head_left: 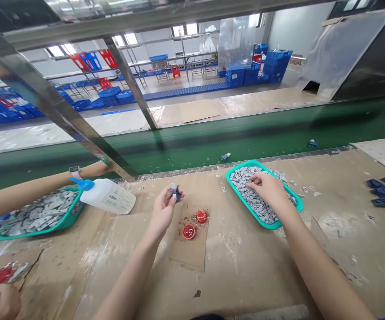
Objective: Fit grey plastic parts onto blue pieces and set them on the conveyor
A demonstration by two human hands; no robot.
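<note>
A small dark-blue and pale-grey plastic piece is held up over the tabletop, pinched between the thumb and fingers of the person's left hand. The right hand reaches into a turquoise plastic basket filled with small flat grey plastic pieces; its thumb and fingertips are drawn close together at the heap, but whether they grip a piece one cannot tell. Between the two hands, nearer the left, a brown rectangular cardboard sheet carries two small round red cups, one a little farther from the person than the other, with dark specks scattered around them. A few loose grey pieces lie just beside the basket, and well to its right sits a pile of dark-blue pieces. To the left of the left hand are a whitish plastic bottle with a blue nozzle and a second turquoise basket of grey pieces, past which another person's bare arm, wearing a wristwatch, stretches. Beyond the tabletop's far edge runs a green conveyor belt bearing two blue-and-grey pieces, one near the basket and one farther right. Stacked blue plastic crates stand in the background.
</note>
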